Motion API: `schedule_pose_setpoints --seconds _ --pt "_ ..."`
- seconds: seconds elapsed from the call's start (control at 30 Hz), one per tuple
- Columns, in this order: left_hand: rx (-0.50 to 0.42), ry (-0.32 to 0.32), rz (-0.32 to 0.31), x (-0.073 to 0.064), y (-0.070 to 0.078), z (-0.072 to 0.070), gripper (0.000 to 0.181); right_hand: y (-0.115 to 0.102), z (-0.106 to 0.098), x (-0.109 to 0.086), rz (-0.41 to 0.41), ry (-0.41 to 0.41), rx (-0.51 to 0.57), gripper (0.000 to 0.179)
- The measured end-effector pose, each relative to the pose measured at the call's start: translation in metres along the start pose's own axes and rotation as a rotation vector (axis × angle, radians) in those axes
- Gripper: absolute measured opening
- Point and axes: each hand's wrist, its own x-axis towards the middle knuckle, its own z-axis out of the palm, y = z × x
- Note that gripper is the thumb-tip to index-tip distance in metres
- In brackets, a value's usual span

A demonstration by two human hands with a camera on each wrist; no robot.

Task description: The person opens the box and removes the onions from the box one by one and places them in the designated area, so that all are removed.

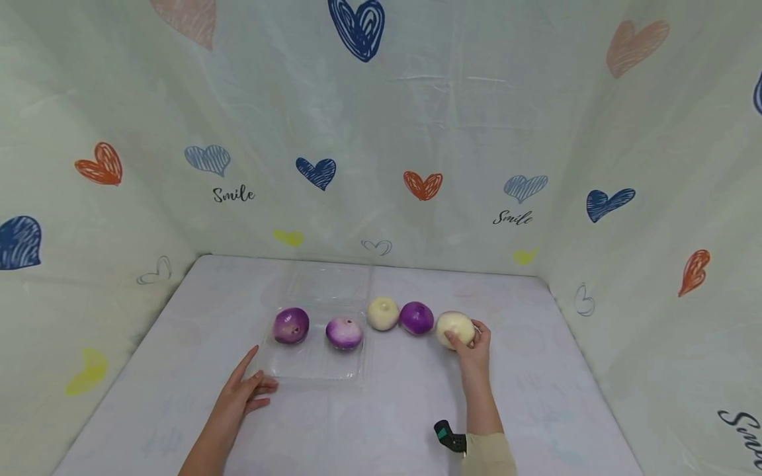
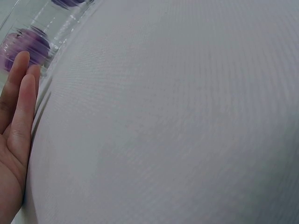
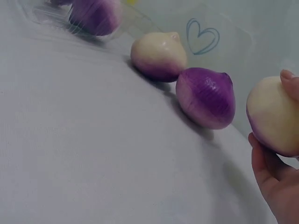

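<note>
My right hand (image 1: 470, 344) grips a cream-coloured onion (image 1: 455, 328) (image 3: 273, 116) at the right end of a row on the table. To its left lie a purple onion (image 1: 416, 317) (image 3: 205, 97) and another cream onion (image 1: 382, 313) (image 3: 159, 56). A clear plastic tray (image 1: 315, 371) holds two purple onions (image 1: 291, 325), (image 1: 344, 332). My left hand (image 1: 245, 388) (image 2: 16, 140) lies flat on the table with straight fingers, touching the tray's near left edge.
The clear lid (image 1: 330, 281) of the tray lies open behind it. A white cloth (image 1: 381, 423) covers the table, and heart-printed walls (image 1: 381, 132) enclose it at the back and both sides. A small black and green device (image 1: 449, 436) sits at my right wrist.
</note>
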Motion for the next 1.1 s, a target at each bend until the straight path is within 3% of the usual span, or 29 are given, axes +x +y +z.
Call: schedule_pose_setpoints --seconds 0.63,0.87,1.1 --pt "-0.001 0.009 -0.005 -0.002 0.000 -0.001 0.063 0.017 0.004 0.021 0.024 0.079 -0.051 0.074" --pt "0.001 0.012 -0.012 -0.001 0.000 0.001 0.062 0.019 0.002 0.019 0.002 0.122 -0.196 0.073" --pt "0.008 0.012 -0.009 0.000 0.001 0.001 0.063 0.019 0.005 0.017 -0.019 0.164 -0.219 0.074"
